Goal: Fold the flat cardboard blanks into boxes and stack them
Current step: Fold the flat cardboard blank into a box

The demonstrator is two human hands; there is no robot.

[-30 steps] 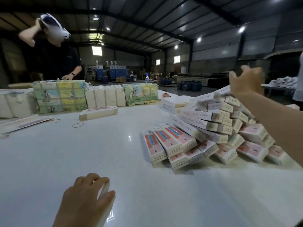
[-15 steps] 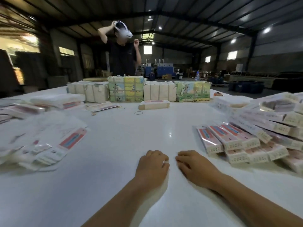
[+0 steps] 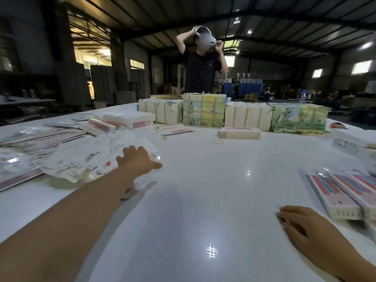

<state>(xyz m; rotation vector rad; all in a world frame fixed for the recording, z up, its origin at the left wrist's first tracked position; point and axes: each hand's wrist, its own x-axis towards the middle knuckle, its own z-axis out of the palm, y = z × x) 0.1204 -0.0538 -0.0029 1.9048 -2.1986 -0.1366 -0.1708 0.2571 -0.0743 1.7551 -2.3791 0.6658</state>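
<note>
The left hand point(image 3: 138, 159) reaches out over the white table point(image 3: 203, 200) to the loose heap of flat blanks point(image 3: 85, 157) on the left side. Its fingers lie spread on the top sheet of the heap and its thumb points out to the right over the bare tabletop; the hand is blurred, and I cannot tell whether it presses the sheet or has begun to pinch its edge. The right hand point(image 3: 305, 226) rests low on the table near the right front edge, fingers loosely bent and holding nothing. The two hands are well apart.

Just beyond the right hand, folded boxes point(image 3: 341, 196) with red and blue tops lie side by side at the right edge, running out of view. Behind the heap, more flat blanks point(image 3: 42, 137) fan out in a shallow pile, and a thicker white stack point(image 3: 130, 120) sits further back. One folded box point(image 3: 239, 132) lies alone near the middle of the far side, with a rubber band point(image 3: 218, 141) on the table just in front of it and another rubber band point(image 3: 196, 133) to its left.

Along the far edge stands a row of wrapped bundles point(image 3: 203, 110), some plain cream, some printed green and yellow. Behind them a person in a dark shirt point(image 3: 201, 72) stands with both arms raised to a white headset. A water bottle point(image 3: 302, 96) stands at the far right.
</note>
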